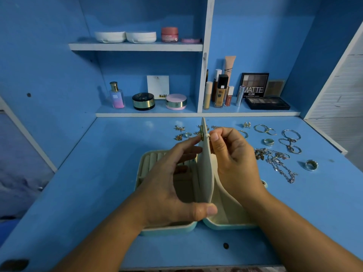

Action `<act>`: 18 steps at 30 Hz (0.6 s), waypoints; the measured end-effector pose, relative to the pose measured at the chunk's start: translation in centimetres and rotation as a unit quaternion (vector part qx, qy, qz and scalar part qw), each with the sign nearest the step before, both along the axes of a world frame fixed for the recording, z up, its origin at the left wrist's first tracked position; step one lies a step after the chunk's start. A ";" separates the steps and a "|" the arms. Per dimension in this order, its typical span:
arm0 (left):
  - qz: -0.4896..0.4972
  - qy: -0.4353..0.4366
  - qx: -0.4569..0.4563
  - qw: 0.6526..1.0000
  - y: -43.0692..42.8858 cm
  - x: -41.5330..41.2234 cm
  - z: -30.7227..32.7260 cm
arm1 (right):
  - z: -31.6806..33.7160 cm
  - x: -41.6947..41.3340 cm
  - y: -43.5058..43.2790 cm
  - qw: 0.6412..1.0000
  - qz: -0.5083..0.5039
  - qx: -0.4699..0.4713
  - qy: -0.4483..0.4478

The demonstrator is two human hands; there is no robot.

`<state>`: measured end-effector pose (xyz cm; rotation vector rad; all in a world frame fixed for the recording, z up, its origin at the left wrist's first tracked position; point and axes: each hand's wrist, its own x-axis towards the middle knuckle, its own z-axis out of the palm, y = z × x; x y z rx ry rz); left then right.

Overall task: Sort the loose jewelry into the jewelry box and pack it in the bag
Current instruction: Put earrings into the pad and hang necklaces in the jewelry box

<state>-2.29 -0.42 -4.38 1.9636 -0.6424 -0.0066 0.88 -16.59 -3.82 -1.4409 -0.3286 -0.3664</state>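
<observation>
Lower centre of the frame, on the blue counter (pixel 94 193): jewelry box (pixel 169 229) lying open, cream divider flap (pixel 205 173) raised upright. Left grip (pixel 172 183) clasping the flap, thumb at its lower edge, fingers against its left face. Right grip (pixel 231 154) narrow, pinching the flap's top. Right of centre: loose jewelry (pixel 280 165), rings, hoops and chains spread on the counter.

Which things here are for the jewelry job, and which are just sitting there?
For the job: jewelry box; its divider flap, held by the left hand and right hand; rings, chains, bangles and earrings on the desk.

Just lying about: perfume bottle, compacts, foundation bottle, eyeshadow palette, pink jar.
</observation>
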 end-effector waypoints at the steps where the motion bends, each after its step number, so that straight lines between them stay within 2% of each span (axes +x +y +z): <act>1: 0.000 0.000 0.001 1.000 0.0 0.0 0.0 | 0.0 0.0 0.0 1.000 0.002 -0.001 -0.001; 18: -0.014 0.010 0.010 1.000 -0.1 -0.1 0.2 | 0.8 -0.4 -0.4 0.999 -0.017 -0.010 0.039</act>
